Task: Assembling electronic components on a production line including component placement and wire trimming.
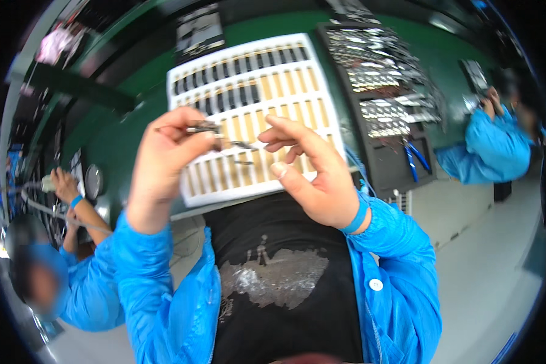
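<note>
at the near edge, a black shirt (285, 230) with a patchy grey print is showing between the fronts of a blue jacket (400, 285). a blue band (359, 217) is circling the right wrist. the right hand (315, 170) is hovering over the right side of a white tray (325, 91), thumb and fingers standing apart, fingertips pointing toward the left hand (170, 148). the left hand is pinching a small metal piece (203, 127) between thumb and fingers, above the tray. a thin dark strip (242, 145) is showing between the two hands; blur is hiding whether it is joined to the metal piece. beneath, the tray is lying slightly turned, black pieces (242, 64) filling its far row and the left part of the next, tan slots (288, 85) showing elsewhere. at left, a person in a blue sleeve (97, 297) is raising a hand (65, 185). right of the white tray, a dark tray (385, 167) is carrying silver parts (382, 118), with blue-handled pliers (414, 161) resting at its near end. farther right, another person (497, 145) in blue is sitting or standing, cannot tell which. a dark box (199, 33) is lying beyond the white tray on the green tabletop (151, 97).
</note>
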### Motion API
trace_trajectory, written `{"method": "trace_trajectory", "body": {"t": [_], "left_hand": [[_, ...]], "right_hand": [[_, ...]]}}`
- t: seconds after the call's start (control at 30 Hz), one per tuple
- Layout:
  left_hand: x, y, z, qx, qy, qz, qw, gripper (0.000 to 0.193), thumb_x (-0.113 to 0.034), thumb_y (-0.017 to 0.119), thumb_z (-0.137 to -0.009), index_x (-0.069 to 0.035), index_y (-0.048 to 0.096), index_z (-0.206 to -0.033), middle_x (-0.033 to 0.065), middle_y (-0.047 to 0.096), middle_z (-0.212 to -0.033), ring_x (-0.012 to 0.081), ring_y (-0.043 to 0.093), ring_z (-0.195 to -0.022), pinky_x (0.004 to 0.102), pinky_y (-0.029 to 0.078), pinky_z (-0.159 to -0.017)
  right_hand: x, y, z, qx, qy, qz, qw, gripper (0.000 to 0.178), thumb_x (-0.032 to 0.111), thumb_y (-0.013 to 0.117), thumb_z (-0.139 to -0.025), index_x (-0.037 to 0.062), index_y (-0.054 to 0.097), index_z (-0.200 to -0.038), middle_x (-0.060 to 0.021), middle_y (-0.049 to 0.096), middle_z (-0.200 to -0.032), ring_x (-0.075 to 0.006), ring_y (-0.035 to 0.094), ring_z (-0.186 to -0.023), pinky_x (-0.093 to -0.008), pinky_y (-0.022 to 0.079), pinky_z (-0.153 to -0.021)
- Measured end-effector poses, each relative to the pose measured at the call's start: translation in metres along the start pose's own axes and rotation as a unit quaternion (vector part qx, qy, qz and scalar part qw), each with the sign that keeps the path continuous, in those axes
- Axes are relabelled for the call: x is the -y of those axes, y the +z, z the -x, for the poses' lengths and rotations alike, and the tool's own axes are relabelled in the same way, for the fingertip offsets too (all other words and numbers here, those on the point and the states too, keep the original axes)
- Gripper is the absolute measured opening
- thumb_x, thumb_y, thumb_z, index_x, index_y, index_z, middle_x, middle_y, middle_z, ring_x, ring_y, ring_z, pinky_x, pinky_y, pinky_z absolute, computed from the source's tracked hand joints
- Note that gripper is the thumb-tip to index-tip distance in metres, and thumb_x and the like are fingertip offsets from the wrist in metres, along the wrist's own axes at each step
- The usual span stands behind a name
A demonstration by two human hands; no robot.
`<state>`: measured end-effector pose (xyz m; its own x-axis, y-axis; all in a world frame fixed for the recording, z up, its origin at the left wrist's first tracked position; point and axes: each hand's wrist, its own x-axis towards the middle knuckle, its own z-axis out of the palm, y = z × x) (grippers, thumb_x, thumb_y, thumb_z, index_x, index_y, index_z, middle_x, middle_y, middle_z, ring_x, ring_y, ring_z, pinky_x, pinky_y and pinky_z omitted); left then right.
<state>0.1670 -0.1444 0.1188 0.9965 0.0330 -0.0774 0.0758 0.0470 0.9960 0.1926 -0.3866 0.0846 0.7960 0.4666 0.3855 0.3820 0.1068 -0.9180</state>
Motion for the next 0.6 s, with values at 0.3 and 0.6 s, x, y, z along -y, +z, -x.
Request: {"method": "trace_trajectory", "body": {"t": [0.3,0.6], "left_hand": [[-0.063,-0.066,-0.098,0.125,-0.068,-0.143,0.979,0.007,-0.013,0.052,-0.098,-0.009,0.048,-0.095,-0.0015,0.048,-0.061,0.0067,0.047,-0.050,0.0223,0.046,-0.052],[0.022,-0.121,-0.202,0.133,-0.110,-0.351,0.920,0.012,-0.011,0.058,-0.096,-0.009,0.055,-0.085,-0.0051,0.053,-0.065,0.0045,0.047,-0.053,0.0222,0.039,-0.050]], "right_hand": [[0.022,-0.089,0.064,-0.164,0.118,0.157,0.967,0.029,0.004,0.067,-0.086,0.0006,0.065,-0.115,-0.0107,0.064,-0.107,-0.0182,0.063,-0.093,-0.0294,0.050,-0.078],[-0.023,-0.186,0.110,-0.246,0.171,0.587,0.752,0.046,0.020,0.075,-0.079,0.0075,0.062,-0.122,-0.0087,0.061,-0.123,-0.0290,0.052,-0.120,-0.0441,0.037,-0.099]]}}
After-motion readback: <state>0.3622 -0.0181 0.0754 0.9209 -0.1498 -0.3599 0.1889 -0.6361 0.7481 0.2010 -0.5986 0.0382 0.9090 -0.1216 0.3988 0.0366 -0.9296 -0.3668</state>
